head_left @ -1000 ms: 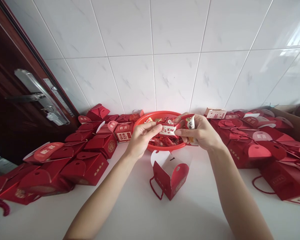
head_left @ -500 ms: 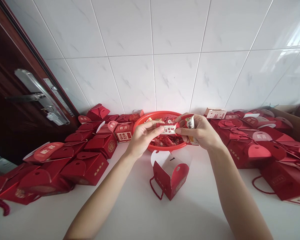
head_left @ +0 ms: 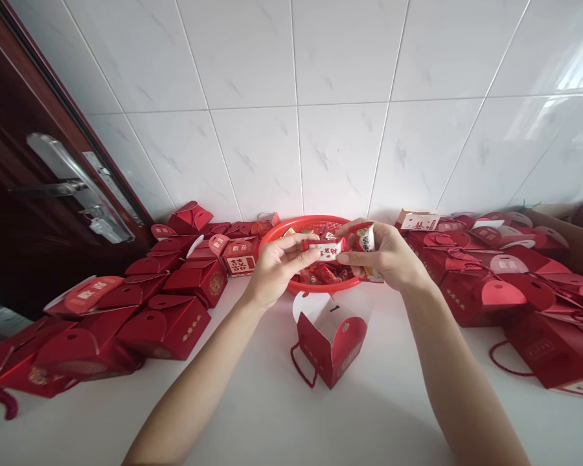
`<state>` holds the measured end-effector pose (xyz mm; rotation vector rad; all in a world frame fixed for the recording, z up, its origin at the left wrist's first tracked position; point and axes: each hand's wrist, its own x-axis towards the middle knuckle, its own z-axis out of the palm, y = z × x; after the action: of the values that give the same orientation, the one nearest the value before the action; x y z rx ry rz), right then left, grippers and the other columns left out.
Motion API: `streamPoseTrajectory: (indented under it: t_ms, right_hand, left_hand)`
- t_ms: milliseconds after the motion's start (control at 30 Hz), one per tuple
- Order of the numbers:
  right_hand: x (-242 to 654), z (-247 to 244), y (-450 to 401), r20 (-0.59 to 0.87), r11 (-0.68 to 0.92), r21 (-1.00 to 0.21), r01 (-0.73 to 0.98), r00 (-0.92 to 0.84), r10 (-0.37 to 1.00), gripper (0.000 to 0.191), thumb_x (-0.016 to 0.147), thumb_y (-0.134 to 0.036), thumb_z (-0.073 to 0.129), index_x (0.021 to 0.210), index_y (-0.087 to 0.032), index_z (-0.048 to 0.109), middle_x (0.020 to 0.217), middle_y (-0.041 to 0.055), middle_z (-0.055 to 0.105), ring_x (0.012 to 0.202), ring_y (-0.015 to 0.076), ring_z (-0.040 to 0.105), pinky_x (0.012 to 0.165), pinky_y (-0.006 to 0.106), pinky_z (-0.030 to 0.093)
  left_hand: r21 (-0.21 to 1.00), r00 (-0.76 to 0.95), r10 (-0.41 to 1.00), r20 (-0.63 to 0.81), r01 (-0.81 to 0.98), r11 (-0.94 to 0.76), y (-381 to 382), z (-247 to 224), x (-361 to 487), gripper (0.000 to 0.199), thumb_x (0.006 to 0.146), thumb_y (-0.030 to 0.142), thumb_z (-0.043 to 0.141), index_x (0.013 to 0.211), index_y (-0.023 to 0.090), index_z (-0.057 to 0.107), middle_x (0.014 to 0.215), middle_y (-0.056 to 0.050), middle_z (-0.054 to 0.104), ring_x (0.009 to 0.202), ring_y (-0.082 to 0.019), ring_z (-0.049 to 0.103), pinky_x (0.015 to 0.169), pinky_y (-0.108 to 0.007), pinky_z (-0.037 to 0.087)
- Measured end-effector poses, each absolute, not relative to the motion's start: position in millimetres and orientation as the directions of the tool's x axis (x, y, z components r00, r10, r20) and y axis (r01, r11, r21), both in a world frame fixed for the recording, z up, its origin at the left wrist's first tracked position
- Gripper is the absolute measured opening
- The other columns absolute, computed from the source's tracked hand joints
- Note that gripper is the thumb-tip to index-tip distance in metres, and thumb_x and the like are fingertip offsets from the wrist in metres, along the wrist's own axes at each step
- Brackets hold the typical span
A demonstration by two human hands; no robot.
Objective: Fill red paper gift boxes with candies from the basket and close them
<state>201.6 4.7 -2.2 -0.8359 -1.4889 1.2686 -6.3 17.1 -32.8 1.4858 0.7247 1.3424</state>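
Between my two hands is a small wrapped candy (head_left: 328,250) in a red and white wrapper with printed characters. My left hand (head_left: 280,265) pinches its left end between thumb and fingers. My right hand (head_left: 387,255) holds its right end, and against the fingers of that hand rests a second wrapped candy (head_left: 366,241), white and red, with part of a yellowish wrapper below it. Behind and below the hands stands a red plastic basket (head_left: 272,237) with several wrapped candies in it. Nearer to me, an open red gift box (head_left: 331,343) with a cord handle stands on the white table.
Rows of closed red gift boxes (head_left: 165,327) line the left side, and more red boxes (head_left: 480,298) crowd the right. A brown cardboard carton (head_left: 563,223) is at the far right. White wall tiles (head_left: 340,155) rise behind; a dark door (head_left: 24,213) stands at left.
The candy between my hands has turned slightly, and my right hand has shifted a little to the left. The open gift box and the basket stay where they were.
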Motion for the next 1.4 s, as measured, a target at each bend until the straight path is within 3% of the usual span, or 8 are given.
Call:
streamPoseTrajectory:
  t_ms: [267, 800, 933, 1067, 1200, 1300, 1400]
  right_hand:
    - [202.4, -7.2, 8.6, 0.278, 0.231, -0.958, -0.169, -0.346, 0.896, 0.044, 0.062, -0.03, 0.092, 0.095, -0.019, 0.064, 0.052, -0.008, 0.058, 0.04, 0.0088, 0.05, 0.037, 0.021, 0.032]
    - [200.8, -6.4, 8.1, 0.251, 0.218, -0.967, -0.133, -0.337, 0.907, 0.049, 0.06, -0.034, 0.093, 0.096, -0.019, 0.064, 0.051, -0.0071, 0.058, 0.042, 0.0094, 0.05, 0.04, 0.021, 0.033]
    - [202.3, -7.2, 8.8, 0.267, 0.245, -0.964, -0.107, -0.311, 0.912, 0.041, 0.073, -0.046, 0.083, 0.096, -0.018, 0.065, 0.052, -0.0054, 0.057, 0.041, 0.0097, 0.049, 0.039, 0.023, 0.032]
    - [201.9, -9.7, 14.8, 0.221, 0.177, -0.965, -0.196, -0.236, 0.946, 0.037, 0.082, -0.05, 0.068, 0.098, -0.017, 0.068, 0.07, 0.002, 0.066, 0.044, 0.0115, 0.052, 0.039, 0.026, 0.034]
    - [199.0, -12.1, 20.3, 0.185, 0.107, -0.94, -0.323, -0.221, 0.958, 0.032, 0.078, -0.042, 0.062, 0.095, -0.016, 0.069, 0.083, 0.0071, 0.072, 0.055, 0.0151, 0.057, 0.046, 0.028, 0.042]
    - [197.0, -12.2, 20.3, 0.248, 0.193, -0.937, -0.293, -0.163, 0.955, 0.028, 0.081, -0.042, 0.064, 0.094, -0.018, 0.069, 0.088, 0.0084, 0.073, 0.073, 0.0199, 0.065, 0.057, 0.03, 0.049]
    - [196.3, -12.7, 18.8, 0.325, 0.284, -0.928, -0.243, -0.148, 0.934, 0.032, 0.088, -0.049, 0.063, 0.104, -0.022, 0.068, 0.099, 0.0073, 0.075, 0.087, 0.0214, 0.068, 0.075, 0.034, 0.054]
  left_hand:
    - [0.919, 0.286, 0.901, 0.327, -0.32, -0.232, 17.3, -31.1, -4.0, 0.027, 0.071, 0.032, 0.089, 0.095, 0.023, 0.081, 0.096, -0.001, 0.077, 0.09, -0.016, 0.07, 0.083, -0.027, 0.055]
    - [0.906, 0.215, 0.892, 0.397, -0.248, -0.343, 16.1, -32.0, -3.2, 0.018, 0.082, 0.033, 0.079, 0.095, 0.022, 0.08, 0.096, -0.003, 0.077, 0.096, -0.021, 0.071, 0.094, -0.035, 0.055]
    - [0.911, 0.222, 0.889, 0.401, -0.199, -0.362, 17.1, -33.9, -5.0, 0.017, 0.086, 0.033, 0.076, 0.099, 0.022, 0.079, 0.098, -0.003, 0.077, 0.097, -0.02, 0.07, 0.092, -0.032, 0.055]
    - [0.933, 0.272, 0.894, 0.357, -0.155, -0.325, 16.0, -33.6, -4.9, 0.019, 0.088, 0.034, 0.072, 0.101, 0.02, 0.076, 0.097, -0.003, 0.076, 0.095, -0.019, 0.07, 0.089, -0.029, 0.056]
    - [0.946, 0.301, 0.898, 0.322, -0.131, -0.295, 15.4, -33.8, -3.5, 0.024, 0.088, 0.038, 0.072, 0.103, 0.019, 0.075, 0.095, -0.004, 0.076, 0.088, -0.02, 0.072, 0.082, -0.031, 0.059]
    - [0.95, 0.321, 0.894, 0.311, -0.14, -0.28, 16.1, -34.6, -3.1, 0.024, 0.087, 0.039, 0.072, 0.103, 0.021, 0.075, 0.096, -0.003, 0.076, 0.09, -0.021, 0.073, 0.086, -0.033, 0.06]
    - [0.959, 0.354, 0.893, 0.278, -0.147, -0.241, 16.0, -34.8, -3.0, 0.022, 0.087, 0.038, 0.072, 0.1, 0.02, 0.075, 0.092, -0.003, 0.075, 0.087, -0.021, 0.073, 0.085, -0.035, 0.06]
